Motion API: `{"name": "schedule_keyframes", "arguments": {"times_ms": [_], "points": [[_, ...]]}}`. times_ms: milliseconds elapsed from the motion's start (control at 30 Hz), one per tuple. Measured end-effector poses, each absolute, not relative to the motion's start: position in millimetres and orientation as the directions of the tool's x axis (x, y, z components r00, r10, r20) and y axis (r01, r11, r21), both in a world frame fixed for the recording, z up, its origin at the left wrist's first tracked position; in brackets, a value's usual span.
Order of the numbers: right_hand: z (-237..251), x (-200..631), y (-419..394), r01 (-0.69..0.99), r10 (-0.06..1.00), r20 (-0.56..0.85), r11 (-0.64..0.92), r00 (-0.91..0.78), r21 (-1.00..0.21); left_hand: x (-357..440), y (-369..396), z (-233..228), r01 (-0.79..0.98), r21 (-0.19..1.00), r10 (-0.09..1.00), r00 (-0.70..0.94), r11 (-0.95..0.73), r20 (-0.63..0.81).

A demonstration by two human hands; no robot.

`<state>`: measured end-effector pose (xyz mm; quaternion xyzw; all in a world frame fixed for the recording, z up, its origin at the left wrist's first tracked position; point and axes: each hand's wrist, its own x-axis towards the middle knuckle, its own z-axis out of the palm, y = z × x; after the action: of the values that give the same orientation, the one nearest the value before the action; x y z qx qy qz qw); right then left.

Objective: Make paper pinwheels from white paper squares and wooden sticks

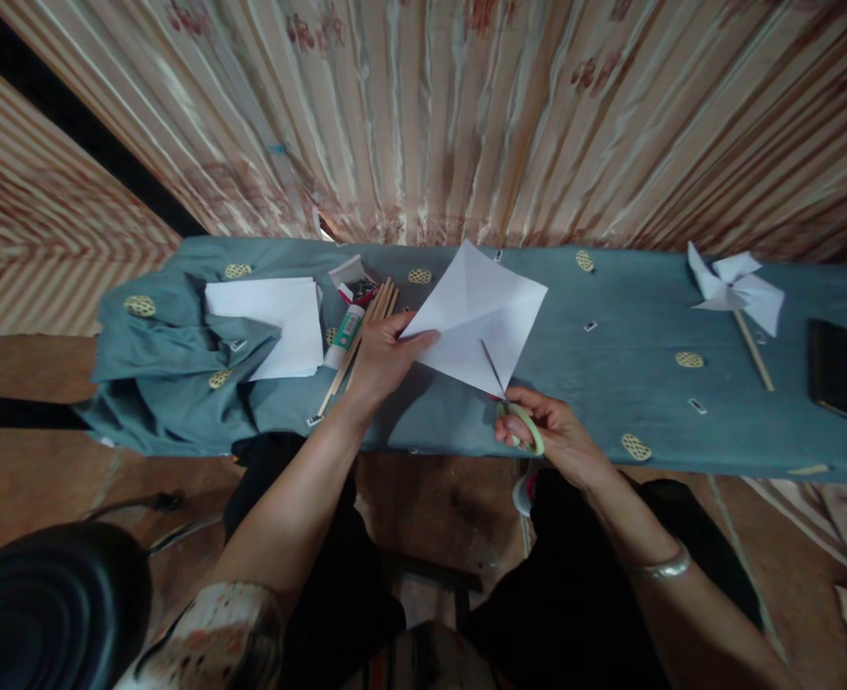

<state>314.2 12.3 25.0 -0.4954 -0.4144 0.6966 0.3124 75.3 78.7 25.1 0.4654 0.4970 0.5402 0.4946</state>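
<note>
A square sheet of white paper [467, 297] with faint fold creases is held up above the table. My left hand [387, 353] pinches its left corner, thumb on top. My right hand [542, 426] grips a pair of scissors [531, 429] with pale green handles. One dark blade lies over the face of the paper, pointing up and left from the lower edge; the other blade is hidden, apparently behind the sheet. Close to my left hand lie several wooden sticks [341, 374], a glue stick [346, 333] and a small opened box [355, 286] of dark little pieces.
A stack of white paper [298, 326] lies at the left, partly under bunched cloth [179, 335]. A paper pinwheel [736, 286] on a stick and a dark phone [841, 372] lie at the right. Curtains [430, 115] hang behind the table; a black stool [50, 604] stands at lower left.
</note>
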Motion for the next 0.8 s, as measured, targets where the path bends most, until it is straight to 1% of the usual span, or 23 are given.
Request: {"name": "schedule_keyframes", "arguments": {"times_ms": [133,233,533,633,800], "points": [[25.4,314.1,13.6,-0.009,0.847,-0.418,-0.446,-0.328,-0.895,78.5,74.7,26.7,-0.029,0.999,0.998,-0.057,0.019,-0.020],[25.5,314.3,13.8,0.006,0.848,-0.416,-0.438,-0.330,-0.899,78.9,74.5,24.3,-0.031,0.999,0.997,-0.064,0.030,-0.032],[22.7,312.5,12.9,0.008,0.851,-0.434,-0.452,-0.297,-0.892,77.7,75.5,25.5,-0.019,1.000,0.996,-0.092,0.006,-0.008],[27.7,311.6,12.7,0.014,0.850,-0.431,-0.448,-0.303,-0.894,78.3,76.1,24.9,-0.038,0.999,0.996,-0.092,0.009,-0.012],[32.5,311.2,13.4,0.030,0.845,-0.432,-0.446,-0.316,-0.895,78.0,76.2,24.9,-0.019,0.999,0.996,-0.079,0.026,-0.028]]}}
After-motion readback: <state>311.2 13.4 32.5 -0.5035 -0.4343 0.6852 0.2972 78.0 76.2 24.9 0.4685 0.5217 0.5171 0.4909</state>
